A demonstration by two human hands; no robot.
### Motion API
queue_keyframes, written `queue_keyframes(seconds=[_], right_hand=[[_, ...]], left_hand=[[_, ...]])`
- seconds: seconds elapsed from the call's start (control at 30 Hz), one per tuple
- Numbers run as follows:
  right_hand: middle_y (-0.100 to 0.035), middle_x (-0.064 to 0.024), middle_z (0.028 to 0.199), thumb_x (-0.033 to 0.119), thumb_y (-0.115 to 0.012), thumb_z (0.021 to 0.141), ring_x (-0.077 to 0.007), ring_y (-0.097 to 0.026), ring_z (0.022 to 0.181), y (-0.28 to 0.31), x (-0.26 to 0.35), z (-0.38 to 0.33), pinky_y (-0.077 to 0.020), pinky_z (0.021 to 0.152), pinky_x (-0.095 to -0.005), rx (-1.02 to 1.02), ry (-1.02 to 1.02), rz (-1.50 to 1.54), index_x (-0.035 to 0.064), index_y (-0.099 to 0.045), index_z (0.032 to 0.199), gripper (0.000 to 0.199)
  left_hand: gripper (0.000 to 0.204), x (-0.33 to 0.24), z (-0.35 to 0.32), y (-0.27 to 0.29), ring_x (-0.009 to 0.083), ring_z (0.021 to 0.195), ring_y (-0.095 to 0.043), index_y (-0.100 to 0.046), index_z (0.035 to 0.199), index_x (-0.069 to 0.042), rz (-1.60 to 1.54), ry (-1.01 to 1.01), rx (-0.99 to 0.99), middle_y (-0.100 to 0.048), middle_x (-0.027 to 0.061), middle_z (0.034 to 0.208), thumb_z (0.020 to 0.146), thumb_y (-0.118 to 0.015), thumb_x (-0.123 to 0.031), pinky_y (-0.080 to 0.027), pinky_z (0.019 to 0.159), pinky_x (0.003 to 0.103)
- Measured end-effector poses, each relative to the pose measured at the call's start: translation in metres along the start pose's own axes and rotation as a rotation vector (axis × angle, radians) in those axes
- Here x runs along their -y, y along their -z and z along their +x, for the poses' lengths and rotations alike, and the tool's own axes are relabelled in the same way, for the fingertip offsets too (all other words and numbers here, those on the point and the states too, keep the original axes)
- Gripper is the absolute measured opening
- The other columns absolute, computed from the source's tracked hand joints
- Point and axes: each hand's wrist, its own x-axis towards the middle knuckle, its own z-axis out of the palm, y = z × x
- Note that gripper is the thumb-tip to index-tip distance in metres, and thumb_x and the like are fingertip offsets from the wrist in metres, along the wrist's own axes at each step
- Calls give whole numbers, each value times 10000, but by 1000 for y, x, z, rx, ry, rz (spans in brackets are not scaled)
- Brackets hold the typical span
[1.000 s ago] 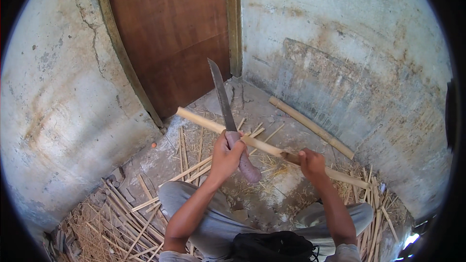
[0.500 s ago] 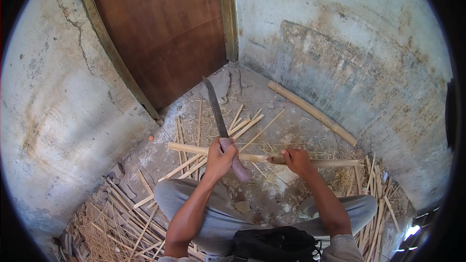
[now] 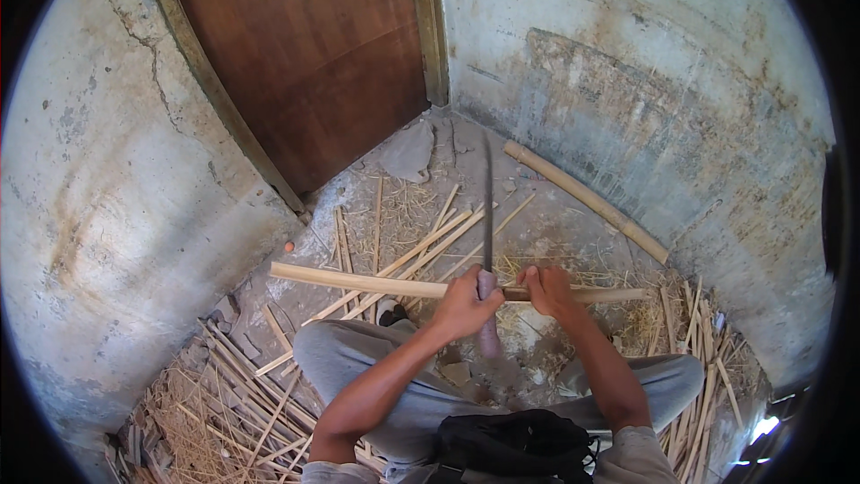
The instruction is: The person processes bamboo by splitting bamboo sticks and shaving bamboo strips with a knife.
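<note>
Two grips: your left hand [image 3: 464,306] is clasping the rounded, purplish-grey knife handle [image 3: 488,341], your right hand [image 3: 547,290] is clamping the long, pale bamboo strip [image 3: 358,280] crosswise before you, ideally with fingers [image 3: 532,276] clear of the dark metal blade [image 3: 488,206].

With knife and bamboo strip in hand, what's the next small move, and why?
Probably ease the left hand away from the right hand: the left holds the knife, the right the bamboo strip, and both hands sit close together, leaving little room.
</note>
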Motion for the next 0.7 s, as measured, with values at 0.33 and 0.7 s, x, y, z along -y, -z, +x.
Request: queue_keyframes(seconds=[0.33, 0.7], right_hand=[[-638, -150, 649, 402, -391, 923, -391, -628, 640, -18, 20, -20, -480, 637, -508, -13, 52, -169, 132, -665, 798, 404], [-608, -127, 581, 366, -458, 892, -364, -621, 565, -22, 13, -27, -489, 566, -468, 17, 261, -51, 138, -697, 817, 338]], left_hand=[[340, -17, -4, -20, 288, 672, -624, -575, 956, 43, -36, 62, 35, -620, 175, 741, 874, -631, -283, -490, 643, 399], [457, 12, 22, -9, 267, 779, -642, -463, 1150, 33, 38, 25, 76, -622, 165, 858, 939, -598, -349, -498, 696, 396]])
